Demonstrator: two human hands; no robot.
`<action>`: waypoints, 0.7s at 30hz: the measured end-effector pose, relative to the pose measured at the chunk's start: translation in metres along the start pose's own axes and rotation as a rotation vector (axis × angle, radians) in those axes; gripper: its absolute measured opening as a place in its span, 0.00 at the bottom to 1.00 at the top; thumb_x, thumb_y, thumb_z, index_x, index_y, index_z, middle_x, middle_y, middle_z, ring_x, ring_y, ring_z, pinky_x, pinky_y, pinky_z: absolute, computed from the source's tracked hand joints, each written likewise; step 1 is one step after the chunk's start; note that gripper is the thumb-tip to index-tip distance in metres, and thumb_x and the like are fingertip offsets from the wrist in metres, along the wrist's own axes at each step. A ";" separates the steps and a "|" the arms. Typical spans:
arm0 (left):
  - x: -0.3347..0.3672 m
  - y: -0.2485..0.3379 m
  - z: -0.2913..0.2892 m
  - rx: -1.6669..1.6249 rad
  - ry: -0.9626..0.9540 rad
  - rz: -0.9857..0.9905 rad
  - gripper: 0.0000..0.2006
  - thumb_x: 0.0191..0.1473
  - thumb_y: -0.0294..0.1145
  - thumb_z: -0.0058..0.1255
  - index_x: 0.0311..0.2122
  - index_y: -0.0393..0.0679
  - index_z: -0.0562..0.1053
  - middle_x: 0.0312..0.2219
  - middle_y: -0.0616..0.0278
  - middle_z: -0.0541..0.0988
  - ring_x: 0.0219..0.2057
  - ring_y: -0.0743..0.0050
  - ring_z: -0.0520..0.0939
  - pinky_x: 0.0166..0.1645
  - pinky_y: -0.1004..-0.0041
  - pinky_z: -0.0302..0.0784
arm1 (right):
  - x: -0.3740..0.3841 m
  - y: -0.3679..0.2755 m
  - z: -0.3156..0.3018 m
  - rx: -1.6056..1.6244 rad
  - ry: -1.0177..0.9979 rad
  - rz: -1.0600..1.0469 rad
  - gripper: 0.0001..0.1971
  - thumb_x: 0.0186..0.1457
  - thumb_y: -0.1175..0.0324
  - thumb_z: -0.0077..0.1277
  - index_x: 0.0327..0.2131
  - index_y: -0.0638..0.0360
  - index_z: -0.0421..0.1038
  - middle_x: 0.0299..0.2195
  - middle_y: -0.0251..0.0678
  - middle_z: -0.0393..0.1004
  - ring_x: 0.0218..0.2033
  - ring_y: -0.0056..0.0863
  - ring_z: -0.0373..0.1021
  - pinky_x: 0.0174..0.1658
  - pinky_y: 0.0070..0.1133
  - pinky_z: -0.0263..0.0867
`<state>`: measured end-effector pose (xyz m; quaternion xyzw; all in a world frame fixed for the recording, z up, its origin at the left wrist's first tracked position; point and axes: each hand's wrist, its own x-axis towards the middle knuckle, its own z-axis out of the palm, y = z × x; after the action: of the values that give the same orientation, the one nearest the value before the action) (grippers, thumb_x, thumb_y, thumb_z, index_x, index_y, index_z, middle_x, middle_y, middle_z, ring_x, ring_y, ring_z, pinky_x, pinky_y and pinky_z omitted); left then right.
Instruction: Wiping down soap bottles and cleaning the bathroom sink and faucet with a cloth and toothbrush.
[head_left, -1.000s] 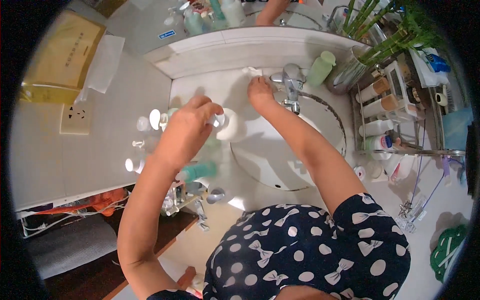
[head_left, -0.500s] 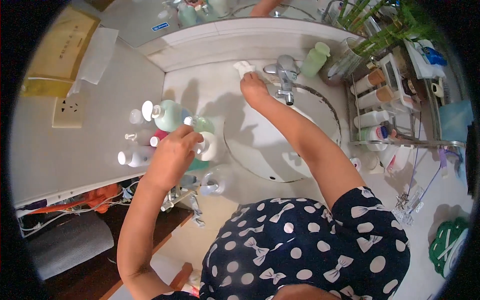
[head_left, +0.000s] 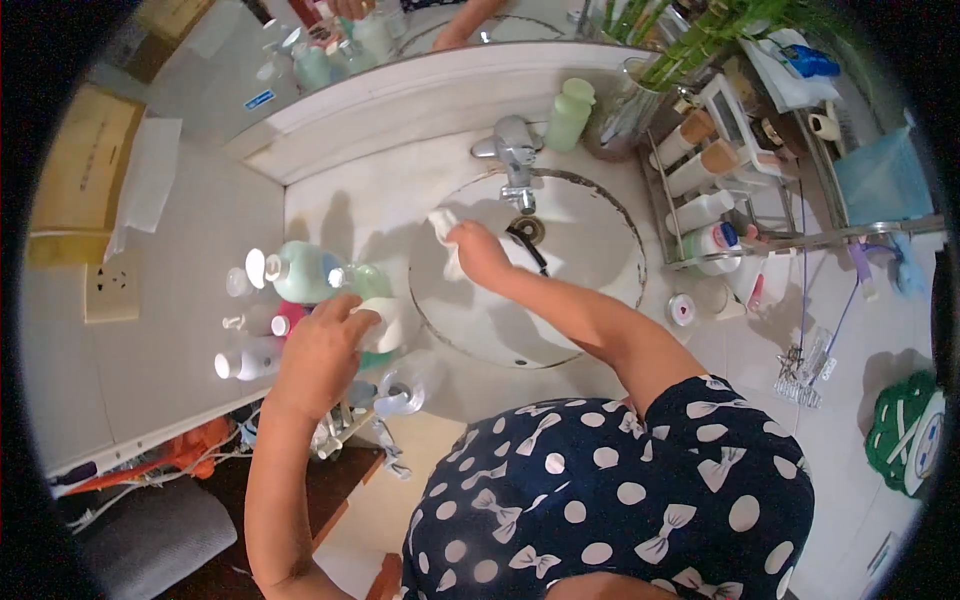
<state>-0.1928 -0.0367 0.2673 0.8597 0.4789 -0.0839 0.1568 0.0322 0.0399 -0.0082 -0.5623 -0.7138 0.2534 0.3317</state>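
Note:
My right hand [head_left: 480,255] is closed on a crumpled white cloth or tissue [head_left: 442,222], over the left side of the white sink basin [head_left: 590,300]. Behind it stands the chrome faucet [head_left: 516,150]. To the left, my left hand [head_left: 322,345] has its fingers curled at the top of a white bottle [head_left: 392,322], among several other bottles. A pale green bottle with a white cap [head_left: 302,272] is just beyond that hand. A clear bottle [head_left: 402,390] stands nearer to me. Part of the white bottle is hidden by my fingers.
A dark strip-like thing [head_left: 527,250] lies by the drain. Behind the faucet are a green bottle [head_left: 570,115] and a glass vase [head_left: 625,112] with bamboo. A metal rack [head_left: 760,245] of toiletries borders the right side; a mirror [head_left: 390,60] spans the back.
My right hand has come toward me with the white cloth, from the counter beside the faucet to over the basin. My left hand stays at the bottles. The whole view has shifted.

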 end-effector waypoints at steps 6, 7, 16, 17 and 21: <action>0.000 0.004 -0.004 0.002 -0.040 0.004 0.34 0.38 0.12 0.47 0.56 0.46 0.68 0.57 0.51 0.66 0.58 0.53 0.67 0.59 0.59 0.65 | -0.075 0.021 -0.032 0.374 -0.115 0.272 0.11 0.47 0.81 0.42 0.33 0.62 0.73 0.34 0.46 0.73 0.38 0.43 0.70 0.42 0.31 0.65; -0.002 0.004 -0.005 0.003 -0.041 0.005 0.34 0.38 0.12 0.47 0.56 0.46 0.68 0.57 0.51 0.66 0.58 0.53 0.67 0.59 0.59 0.65 | -0.080 0.026 -0.040 0.375 -0.114 0.273 0.11 0.47 0.81 0.42 0.33 0.62 0.73 0.34 0.46 0.73 0.38 0.43 0.70 0.42 0.31 0.65; -0.019 0.027 -0.043 -0.031 0.169 -0.061 0.36 0.40 0.10 0.44 0.60 0.43 0.63 0.61 0.49 0.60 0.61 0.48 0.63 0.63 0.57 0.60 | -0.103 0.066 -0.044 0.220 -0.207 0.187 0.11 0.50 0.78 0.44 0.37 0.60 0.74 0.39 0.46 0.74 0.44 0.43 0.70 0.48 0.34 0.66; -0.022 0.032 -0.048 -0.072 0.212 -0.054 0.36 0.41 0.10 0.44 0.60 0.43 0.63 0.61 0.49 0.60 0.61 0.48 0.63 0.63 0.58 0.61 | -0.106 0.067 -0.040 0.220 -0.206 0.190 0.11 0.50 0.78 0.44 0.37 0.60 0.74 0.39 0.46 0.74 0.44 0.43 0.70 0.48 0.34 0.66; -0.036 0.048 -0.060 -0.243 0.297 -0.075 0.32 0.42 0.10 0.44 0.57 0.42 0.66 0.60 0.48 0.62 0.60 0.46 0.65 0.61 0.61 0.63 | -0.106 0.069 -0.038 -0.004 -0.236 0.223 0.12 0.50 0.73 0.50 0.40 0.61 0.72 0.41 0.48 0.72 0.46 0.45 0.69 0.50 0.35 0.66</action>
<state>-0.1710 -0.0680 0.3434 0.8190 0.5349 0.0964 0.1838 0.1208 -0.0467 -0.0544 -0.6050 -0.6815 0.3516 0.2143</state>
